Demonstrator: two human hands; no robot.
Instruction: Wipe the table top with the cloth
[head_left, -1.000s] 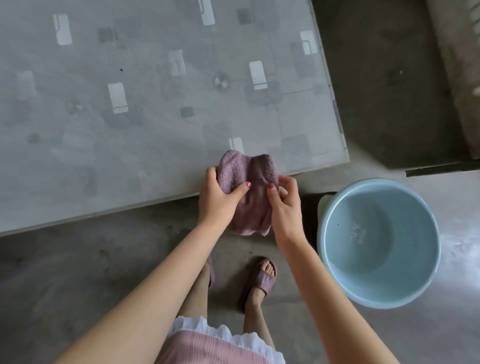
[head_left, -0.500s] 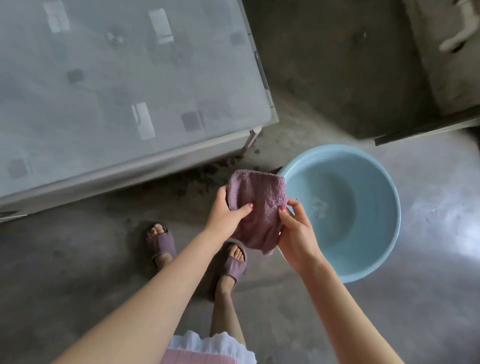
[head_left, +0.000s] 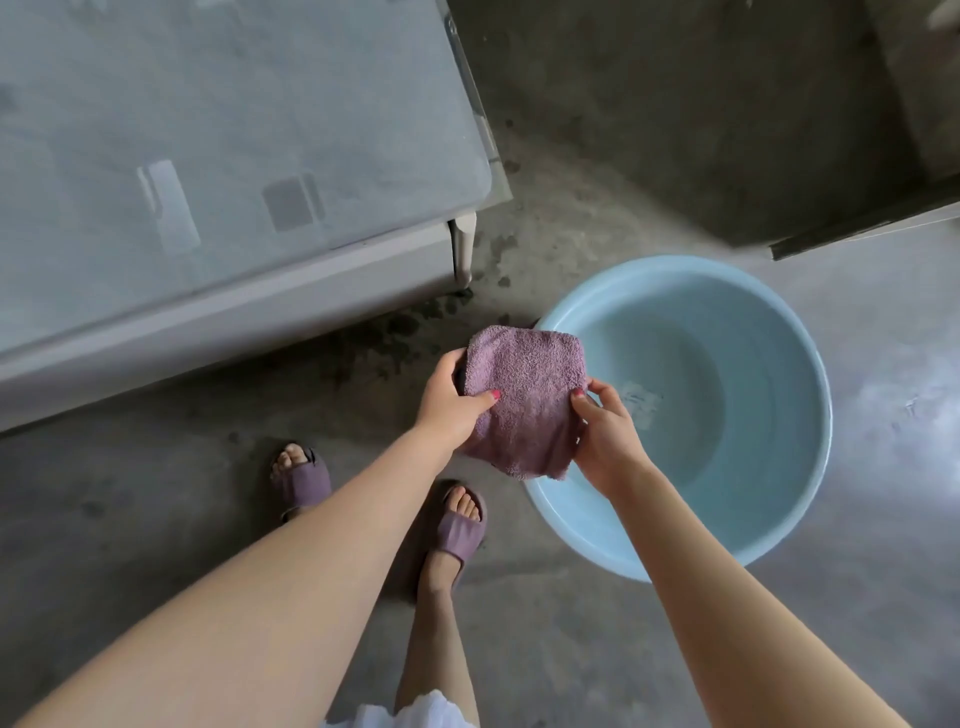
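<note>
We hold the purple terry cloth (head_left: 524, 395) in the air with both hands, off the tabletop (head_left: 218, 156) and over the near-left rim of the light blue plastic basin (head_left: 779, 374). Our left hand (head_left: 449, 402) grips the cloth's left edge: the thumb lies across the front with its red nail showing, and the other fingers are curled behind the fabric, closed on it. Our right hand (head_left: 605, 431) pinches the right edge, the thumb on the front face and the remaining fingers tucked behind, also closed on the cloth. Both forearms reach forward from the lower corners of the view and converge at the cloth, wrists roughly straight, the palms turned toward each other. The cloth hangs between the hands, its top edge spread fairly flat and its lower edge bunched and drooping.

The tabletop, with a clear cover over a pattern of grey squares, fills the upper left; its near-right corner and one pale table leg (head_left: 464, 249) lie up and to the left of the cloth, well apart from it. The basin stands on the concrete floor (head_left: 597, 649) to the right of that corner. Dark wet spots (head_left: 395, 332) mark the floor between the leg and the basin. Below, our feet wear purple slide sandals (head_left: 460, 535).
</note>
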